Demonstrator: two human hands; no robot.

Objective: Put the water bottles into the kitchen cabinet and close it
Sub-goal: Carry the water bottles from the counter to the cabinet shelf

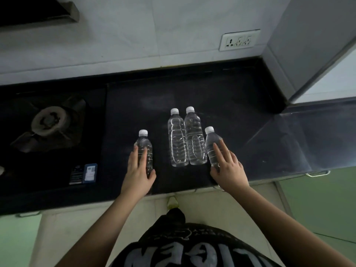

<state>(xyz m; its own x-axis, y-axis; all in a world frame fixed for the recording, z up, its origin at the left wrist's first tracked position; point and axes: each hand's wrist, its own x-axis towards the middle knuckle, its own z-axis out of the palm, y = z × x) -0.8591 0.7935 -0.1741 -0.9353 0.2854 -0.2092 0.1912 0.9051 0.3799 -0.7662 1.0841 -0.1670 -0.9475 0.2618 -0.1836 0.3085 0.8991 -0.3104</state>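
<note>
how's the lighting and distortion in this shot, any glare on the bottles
Head view: dim overall, the black countertop swallows detail; wide-angle bending curves the counter edge and the wall socket; the four clear bottles, such as the tall pair, show only soft highlights, no harsh glare; left hand and right hand look sharp, barely blurred.

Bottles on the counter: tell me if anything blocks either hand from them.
Nothing visible does. The left hand already lies on the left small bottle, the right hand on the right small bottle. The two tall bottles stand unobstructed between them.
</note>
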